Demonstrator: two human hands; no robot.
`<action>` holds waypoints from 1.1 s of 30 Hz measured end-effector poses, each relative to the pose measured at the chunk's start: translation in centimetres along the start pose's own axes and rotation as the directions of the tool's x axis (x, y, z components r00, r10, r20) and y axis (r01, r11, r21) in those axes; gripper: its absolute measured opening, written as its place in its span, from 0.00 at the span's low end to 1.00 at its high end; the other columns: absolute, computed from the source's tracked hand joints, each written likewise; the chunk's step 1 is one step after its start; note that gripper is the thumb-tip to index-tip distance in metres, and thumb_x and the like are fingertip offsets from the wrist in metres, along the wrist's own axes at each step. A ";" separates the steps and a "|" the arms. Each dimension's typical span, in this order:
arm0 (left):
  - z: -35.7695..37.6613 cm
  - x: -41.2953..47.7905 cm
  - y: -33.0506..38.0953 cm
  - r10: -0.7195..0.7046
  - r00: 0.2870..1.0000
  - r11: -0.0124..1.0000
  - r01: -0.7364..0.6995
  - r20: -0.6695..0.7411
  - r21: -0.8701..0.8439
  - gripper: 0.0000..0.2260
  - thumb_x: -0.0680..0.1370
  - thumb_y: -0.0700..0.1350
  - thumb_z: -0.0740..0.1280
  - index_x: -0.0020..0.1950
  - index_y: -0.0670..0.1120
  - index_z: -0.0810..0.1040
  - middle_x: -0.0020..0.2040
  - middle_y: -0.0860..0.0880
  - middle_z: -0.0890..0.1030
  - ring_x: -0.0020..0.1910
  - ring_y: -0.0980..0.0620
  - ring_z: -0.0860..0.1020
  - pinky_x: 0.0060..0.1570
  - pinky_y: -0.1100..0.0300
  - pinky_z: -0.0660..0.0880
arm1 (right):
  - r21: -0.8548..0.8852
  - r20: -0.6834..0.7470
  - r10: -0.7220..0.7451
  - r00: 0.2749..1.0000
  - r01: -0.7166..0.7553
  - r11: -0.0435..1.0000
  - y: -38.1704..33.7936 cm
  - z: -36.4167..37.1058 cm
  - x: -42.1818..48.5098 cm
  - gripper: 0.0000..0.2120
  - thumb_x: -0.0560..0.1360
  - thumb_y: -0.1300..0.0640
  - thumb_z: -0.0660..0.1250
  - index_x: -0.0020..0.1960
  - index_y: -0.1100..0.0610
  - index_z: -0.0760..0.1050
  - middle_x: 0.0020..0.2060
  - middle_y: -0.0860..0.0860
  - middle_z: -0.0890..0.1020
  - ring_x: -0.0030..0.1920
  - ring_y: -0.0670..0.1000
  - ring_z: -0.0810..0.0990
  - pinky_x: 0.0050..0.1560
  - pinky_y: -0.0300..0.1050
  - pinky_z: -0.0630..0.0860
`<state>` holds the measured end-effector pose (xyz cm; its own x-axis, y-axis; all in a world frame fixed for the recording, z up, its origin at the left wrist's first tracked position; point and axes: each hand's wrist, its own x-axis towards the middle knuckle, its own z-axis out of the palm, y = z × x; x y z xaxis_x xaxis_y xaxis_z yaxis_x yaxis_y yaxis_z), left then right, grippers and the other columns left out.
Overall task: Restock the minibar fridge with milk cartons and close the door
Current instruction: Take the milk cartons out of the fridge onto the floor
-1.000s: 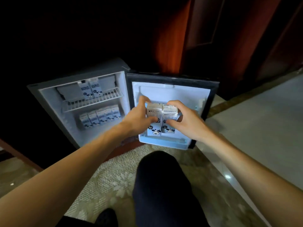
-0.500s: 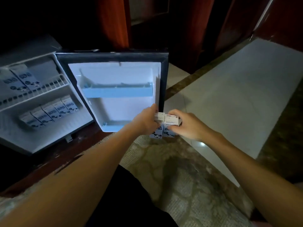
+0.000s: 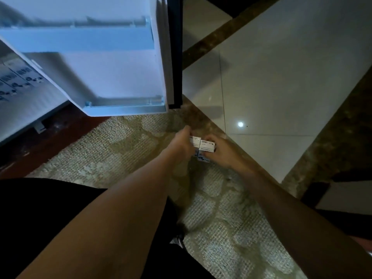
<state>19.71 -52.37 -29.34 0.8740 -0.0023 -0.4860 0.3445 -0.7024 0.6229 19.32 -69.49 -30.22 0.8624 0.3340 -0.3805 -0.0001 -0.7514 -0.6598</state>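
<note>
The person crouched by the open minibar had both hands low over the patterned carpet (image 3: 124, 141), just off the bottom corner of the fridge door (image 3: 120, 67). Between them were two milk cartons (image 3: 203, 147), side by side and touching. The left hand (image 3: 182, 144) clasped the left one and the right hand (image 3: 224, 154) the right one, fingers curled round the outer faces. That squeezed the pair into one block, which I took to be a way of handling both at once. Whether their bases touched the carpet I could not tell. They were outside the fridge, short of either door shelf. The door stood swung wide, its inner side facing the person. The lower door shelf (image 3: 124, 107) showed nothing in it, and the upper door shelf (image 3: 76, 42), though blurred, looked bare too. At the left edge, inside the cabinet, a row of stored cartons (image 3: 19, 81) showed printed faces. Pale tiled floor (image 3: 281, 77) lay to the right
</note>
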 end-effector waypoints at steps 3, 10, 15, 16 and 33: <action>3.0 0.9 -1.3 -0.073 0.997 0.997 0.073 0.008 -0.022 0.16 0.75 0.41 0.72 0.59 0.45 0.70 0.58 0.45 0.71 0.51 0.49 0.74 0.44 0.62 0.69 | 0.007 -0.003 0.046 0.999 -0.046 0.999 2.9 2.3 0.9 0.18 0.71 0.51 0.76 0.59 0.45 0.74 0.54 0.48 0.83 0.51 0.50 0.82 0.48 0.55 0.82; 7.2 2.5 -4.9 -0.210 0.972 0.978 0.210 0.109 0.008 0.17 0.75 0.44 0.74 0.61 0.43 0.76 0.58 0.44 0.79 0.50 0.50 0.76 0.41 0.63 0.69 | -0.005 0.005 0.123 0.992 -0.123 0.992 6.4 5.0 1.8 0.15 0.71 0.57 0.74 0.56 0.48 0.76 0.50 0.49 0.83 0.49 0.51 0.81 0.49 0.53 0.80; 7.7 2.2 -5.5 -0.159 0.976 0.986 0.149 0.147 0.077 0.17 0.77 0.45 0.72 0.63 0.43 0.75 0.60 0.41 0.79 0.57 0.44 0.78 0.47 0.59 0.69 | 0.006 0.019 0.127 0.992 -0.127 0.992 6.9 5.5 1.8 0.16 0.71 0.61 0.74 0.57 0.52 0.78 0.50 0.52 0.84 0.50 0.52 0.82 0.48 0.53 0.81; 7.6 2.2 -5.5 -0.156 0.977 0.986 0.145 0.143 0.086 0.17 0.77 0.44 0.72 0.64 0.42 0.75 0.61 0.41 0.78 0.58 0.44 0.77 0.47 0.59 0.69 | 0.002 0.018 0.130 0.991 -0.130 0.992 6.9 5.5 1.8 0.16 0.72 0.61 0.74 0.58 0.53 0.78 0.50 0.52 0.84 0.50 0.53 0.82 0.49 0.54 0.81; 0.9 -3.4 -1.3 0.050 0.993 0.858 -0.096 0.103 0.505 0.32 0.75 0.44 0.71 0.77 0.45 0.62 0.77 0.44 0.63 0.78 0.44 0.57 0.73 0.50 0.59 | -0.172 0.051 0.057 0.997 -0.048 0.984 -0.7 0.5 -1.5 0.23 0.78 0.51 0.67 0.71 0.55 0.71 0.64 0.55 0.78 0.62 0.58 0.78 0.60 0.52 0.76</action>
<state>15.96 -52.12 -29.00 0.8501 -0.1109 -0.5148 0.0390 -0.9616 0.2715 17.78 -69.13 -29.51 0.8338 0.3193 -0.4504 0.0460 -0.8532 -0.5196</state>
